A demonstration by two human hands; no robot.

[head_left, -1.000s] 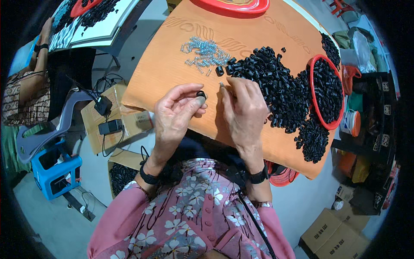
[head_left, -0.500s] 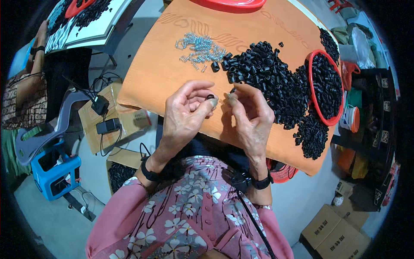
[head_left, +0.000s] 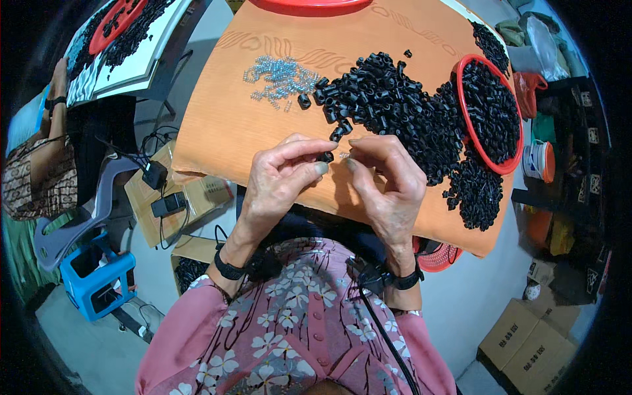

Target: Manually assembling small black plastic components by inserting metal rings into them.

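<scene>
Between the thumb and fingers of my left hand [head_left: 280,174] is a short black plastic tube [head_left: 325,157]. Close to its right, my right hand [head_left: 392,174] pinches a tiny metal spring [head_left: 343,155] at its fingertips, pointing toward the tube but apart from it. Just beyond my fingertips, a couple of loose black tubes [head_left: 338,133] lie on the orange table cover [head_left: 217,141]. A heap of silvery springs [head_left: 280,78] lies farther left. Next to it spreads a large heap of black tubes [head_left: 388,105].
At the right stands a red basket [head_left: 505,169] full of black parts, with smaller black pieces [head_left: 477,204] heaped before it. Another red container [head_left: 313,8] sits at the far edge. Cardboard boxes [head_left: 526,342] and a blue stool [head_left: 99,276] are on the floor. A co-worker's arm [head_left: 58,112] is at left.
The view has shifted, so the table appears farther left. Relative to it, my hands have moved right. The spring now shows more plainly at my right fingertips.
</scene>
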